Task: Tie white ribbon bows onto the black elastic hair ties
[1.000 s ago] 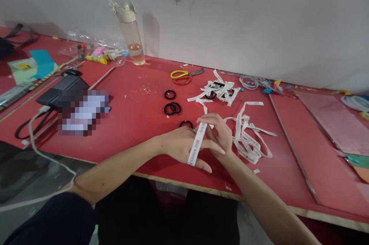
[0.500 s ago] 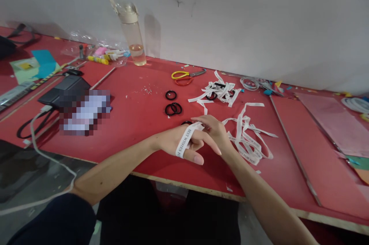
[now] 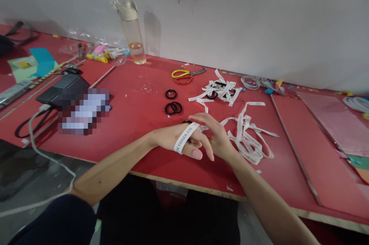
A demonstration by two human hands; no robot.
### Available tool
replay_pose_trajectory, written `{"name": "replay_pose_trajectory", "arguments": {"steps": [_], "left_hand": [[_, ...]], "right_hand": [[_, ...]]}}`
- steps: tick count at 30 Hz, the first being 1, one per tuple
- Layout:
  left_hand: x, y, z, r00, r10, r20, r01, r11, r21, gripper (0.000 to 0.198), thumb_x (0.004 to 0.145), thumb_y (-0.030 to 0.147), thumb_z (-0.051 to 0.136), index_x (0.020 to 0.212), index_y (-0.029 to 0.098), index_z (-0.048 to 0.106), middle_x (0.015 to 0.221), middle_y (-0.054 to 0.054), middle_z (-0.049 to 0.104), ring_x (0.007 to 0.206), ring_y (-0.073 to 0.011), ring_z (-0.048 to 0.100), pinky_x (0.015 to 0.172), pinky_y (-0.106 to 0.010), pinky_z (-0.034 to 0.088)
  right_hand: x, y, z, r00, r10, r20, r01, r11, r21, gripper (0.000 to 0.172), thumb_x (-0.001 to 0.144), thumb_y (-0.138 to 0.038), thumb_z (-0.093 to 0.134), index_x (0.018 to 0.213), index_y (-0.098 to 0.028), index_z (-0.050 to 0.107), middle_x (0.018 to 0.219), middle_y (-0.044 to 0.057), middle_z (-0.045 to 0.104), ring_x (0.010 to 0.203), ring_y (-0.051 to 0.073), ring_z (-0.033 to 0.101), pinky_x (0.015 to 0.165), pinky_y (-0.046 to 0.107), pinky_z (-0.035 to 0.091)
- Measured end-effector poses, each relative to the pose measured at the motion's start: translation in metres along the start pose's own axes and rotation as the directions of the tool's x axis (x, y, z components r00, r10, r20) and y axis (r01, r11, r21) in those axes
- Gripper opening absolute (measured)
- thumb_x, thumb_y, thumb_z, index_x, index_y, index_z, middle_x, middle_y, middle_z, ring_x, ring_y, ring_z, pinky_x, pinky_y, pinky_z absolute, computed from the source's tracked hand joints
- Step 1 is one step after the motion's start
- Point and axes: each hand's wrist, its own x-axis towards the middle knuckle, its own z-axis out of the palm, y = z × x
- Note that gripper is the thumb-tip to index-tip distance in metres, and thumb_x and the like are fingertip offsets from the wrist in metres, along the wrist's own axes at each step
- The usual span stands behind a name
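Note:
A white printed ribbon (image 3: 183, 137) is looped around the back of my left hand (image 3: 191, 143); "BEST WISHES" reads on it. The left fingers are partly curled, with the index finger and thumb reaching forward. Close against them, my right hand (image 3: 215, 131) bends its fingers around the ribbon by the knuckles; its fingertips are partly hidden. To the right of my hands lies a loose tangle of the same ribbon (image 3: 245, 137). Black rings (image 3: 173, 108) lie just beyond, and another peeks out behind my left hand.
Yellow-and-red scissors (image 3: 187, 74) lie behind a heap of ribbon-tied pieces (image 3: 221, 90). A water bottle (image 3: 133, 37) stands near the wall. At left are a phone (image 3: 86, 112), a black power bank (image 3: 65, 87) and a white cable (image 3: 43, 151) running off the table's front edge.
My right hand has shifted slightly, its fingers closer over the left knuckles. My left index finger points further down, and the ribbon loop sits a little higher.

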Motion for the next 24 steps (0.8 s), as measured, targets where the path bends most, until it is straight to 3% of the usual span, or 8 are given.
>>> {"name": "replay_pose_trajectory", "arguments": {"steps": [3, 8, 13, 19, 24], "left_hand": [[-0.0023, 0.0006, -0.0007, 0.999, 0.051, 0.003, -0.051, 0.998, -0.030, 0.042, 0.085, 0.055, 0.067, 0.098, 0.017, 0.076, 0.057, 0.005, 0.038, 0.051, -0.0089, 0.033, 0.050, -0.023, 0.026], [-0.0056, -0.0005, 0.0003, 0.996, 0.092, -0.006, -0.092, 0.992, -0.083, 0.044, 0.091, 0.055, 0.058, 0.100, 0.016, 0.077, 0.059, 0.003, 0.040, 0.053, -0.0105, 0.035, 0.051, -0.026, 0.027], [-0.0032, 0.0038, 0.0057, 0.996, 0.091, 0.015, -0.090, 0.993, -0.072, 0.056, 0.088, 0.066, 0.054, 0.095, 0.016, 0.078, 0.057, 0.003, 0.038, 0.052, -0.0112, 0.032, 0.051, -0.028, 0.026], [-0.0045, 0.0031, 0.0078, 0.991, 0.106, -0.085, -0.112, 0.991, -0.069, 0.049, 0.088, 0.060, 0.061, 0.093, 0.014, 0.077, 0.054, 0.005, 0.034, 0.049, -0.0095, 0.030, 0.050, -0.027, 0.023], [-0.0066, -0.0036, 0.0033, 0.983, 0.128, -0.129, -0.135, 0.990, -0.048, 0.047, 0.088, 0.059, 0.062, 0.090, 0.014, 0.076, 0.054, 0.005, 0.038, 0.049, -0.0090, 0.034, 0.051, -0.026, 0.025]], "right_hand": [[-0.0019, 0.0039, 0.0019, 1.000, -0.004, -0.003, 0.004, 1.000, 0.002, 0.042, 0.090, -0.008, 0.051, 0.126, -0.027, 0.063, 0.112, 0.006, 0.069, 0.106, 0.020, 0.065, 0.090, 0.036, 0.056], [-0.0051, 0.0049, 0.0024, 0.984, 0.174, -0.037, -0.175, 0.984, -0.029, 0.044, 0.092, -0.009, 0.046, 0.127, -0.027, 0.065, 0.098, 0.004, 0.072, 0.079, 0.015, 0.065, 0.073, 0.029, 0.055], [-0.0037, 0.0006, 0.0040, 0.963, 0.270, 0.020, -0.269, 0.962, -0.053, 0.041, 0.092, -0.011, 0.045, 0.124, -0.024, 0.068, 0.086, 0.003, 0.072, 0.072, 0.014, 0.063, 0.068, 0.026, 0.052], [-0.0024, 0.0046, 0.0062, 0.956, 0.293, 0.031, -0.290, 0.954, -0.083, 0.036, 0.096, -0.015, 0.046, 0.123, -0.022, 0.068, 0.090, 0.004, 0.073, 0.077, 0.015, 0.067, 0.072, 0.028, 0.054], [-0.0004, 0.0027, 0.0056, 0.985, 0.172, -0.034, -0.174, 0.982, -0.074, 0.039, 0.096, -0.017, 0.050, 0.134, -0.025, 0.059, 0.121, 0.008, 0.069, 0.111, 0.021, 0.065, 0.094, 0.039, 0.055]]}}
